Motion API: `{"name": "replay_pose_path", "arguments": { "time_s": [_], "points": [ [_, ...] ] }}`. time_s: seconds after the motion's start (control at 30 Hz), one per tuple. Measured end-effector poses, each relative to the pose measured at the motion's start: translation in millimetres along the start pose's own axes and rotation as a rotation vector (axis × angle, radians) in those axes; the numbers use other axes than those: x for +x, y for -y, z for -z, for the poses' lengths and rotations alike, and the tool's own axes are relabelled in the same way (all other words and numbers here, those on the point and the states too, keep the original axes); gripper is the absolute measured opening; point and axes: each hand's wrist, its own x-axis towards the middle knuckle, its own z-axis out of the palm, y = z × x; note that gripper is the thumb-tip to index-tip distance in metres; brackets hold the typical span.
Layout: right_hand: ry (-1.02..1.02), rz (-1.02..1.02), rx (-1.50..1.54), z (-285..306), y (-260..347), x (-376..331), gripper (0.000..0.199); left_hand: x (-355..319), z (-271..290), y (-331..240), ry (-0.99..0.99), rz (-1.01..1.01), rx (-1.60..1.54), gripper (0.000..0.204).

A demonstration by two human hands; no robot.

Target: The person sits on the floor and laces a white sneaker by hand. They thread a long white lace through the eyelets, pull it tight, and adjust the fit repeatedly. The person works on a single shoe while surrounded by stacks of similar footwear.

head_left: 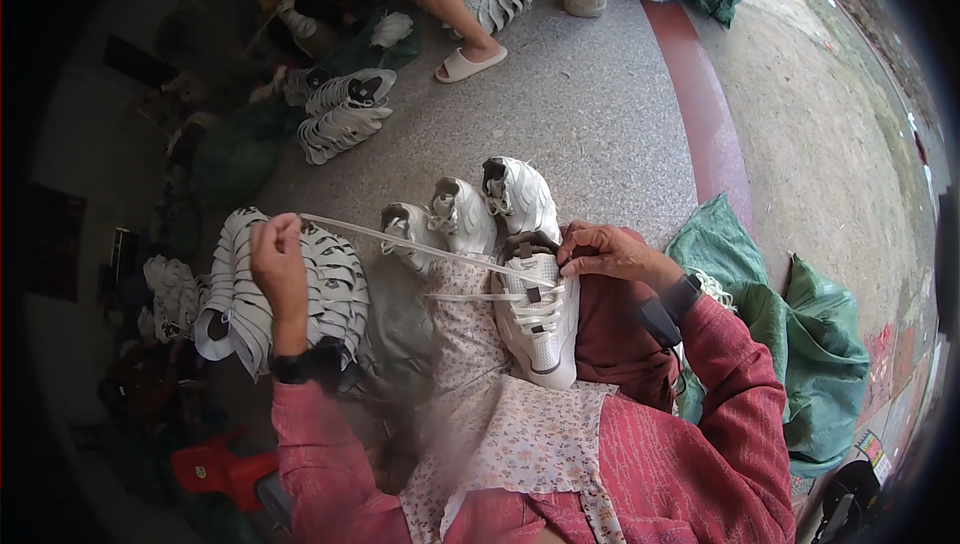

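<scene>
A white sneaker lies on my lap, its toe toward me and its dark-lined opening away. A white shoelace runs taut from its upper eyelets out to the left. My left hand is closed around the far end of that lace. At the right side of the shoe's opening, my right hand has thumb and fingers closed against the collar; the exact grip is partly hidden. Another length of lace trails left across my floral apron.
Three white sneakers stand just beyond my lap. Stacked white shoe uppers are at my left, more farther off. Green sacks lie at my right, a red stool at lower left. Another person's leg shows at the far side.
</scene>
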Motion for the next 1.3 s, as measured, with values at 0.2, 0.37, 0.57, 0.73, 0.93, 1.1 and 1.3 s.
{"name": "replay_pose_path", "arguments": {
  "time_s": [0.2,0.37,0.57,0.73,0.93,1.1,1.3],
  "points": [
    [-0.135,0.045,-0.175,-17,40,-14,0.015,-95,-53,-32,0.550,0.229,-0.475,0.028],
    [-0.018,0.062,-0.389,-28,57,-9,0.014,-86,-86,-99,0.644,-0.230,-0.592,0.027],
    [-0.065,0.065,-0.352,-57,56,-16,0.011,-83,-137,-135,0.773,-0.543,-0.643,0.023],
    [-0.035,0.112,-0.585,-29,69,-14,0.014,-87,-153,-135,0.934,-0.566,-0.594,0.012],
    [0.054,0.292,-0.943,-27,72,-10,0.017,-87,-161,-135,0.933,-0.513,-0.598,0.012],
    [0.052,0.448,-1.055,-30,69,0,0.017,-89,-163,-139,0.940,-0.429,-0.550,0.016],
    [-0.202,0.529,-1.240,-46,49,-11,0.016,-94,-174,-134,1.043,-0.401,-0.483,0.032]
  ]
}}
